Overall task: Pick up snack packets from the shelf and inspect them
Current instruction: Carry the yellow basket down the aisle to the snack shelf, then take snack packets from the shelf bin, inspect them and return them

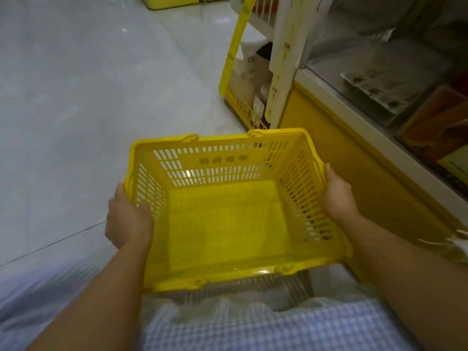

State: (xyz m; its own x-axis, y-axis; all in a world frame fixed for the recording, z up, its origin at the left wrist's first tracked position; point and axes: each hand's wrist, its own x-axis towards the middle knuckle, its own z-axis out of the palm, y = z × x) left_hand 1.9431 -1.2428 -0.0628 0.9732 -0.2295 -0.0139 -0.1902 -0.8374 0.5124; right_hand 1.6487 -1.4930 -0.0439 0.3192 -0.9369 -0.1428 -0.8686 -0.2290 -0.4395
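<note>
**Entry 1.** Yellow slotted plastic shopping basket (217,160), rectangular, solid floor, nothing inside. It is carried level in front of a blue-and-white checked garment (253,325).

**Entry 2.** Left hand (128,219): clamped on the basket's left rim, thumb hooked inside the wall, other fingers curled under the outer edge.

**Entry 3.** Right hand (338,196): clasps the right rim, thumb laid along the top. Its other fingers are hidden behind the wall.

**Entry 4.** Yellow-and-white wire shelf rack (231,54), standing on the floor ahead, just beside the freezer.

**Entry 5.** Pale snack packets (250,72), taken to be such, on the rack's lower tiers and well apart from both hands. They are blurred and the print is unreadable.
- Handling, by judgement: probably light and soft-sided, in slick crinkly film, with contents that crush easily.
- Best hold: the top seam or the side edges, pinched lightly between thumb and fingertips, never squeezed across the middle.
- One hand must first let go of the basket. The basket looks stiff and light enough for the other hand to carry it alone.

**Entry 6.** Yellow chest freezer (329,138) with a glass lid, at right. Trays and orange cartons show dimly beneath the glass.

**Entry 7.** Pale glossy tiled floor (88,97).

**Status.** No packet has been picked up yet, and inspection has not begun.
</note>
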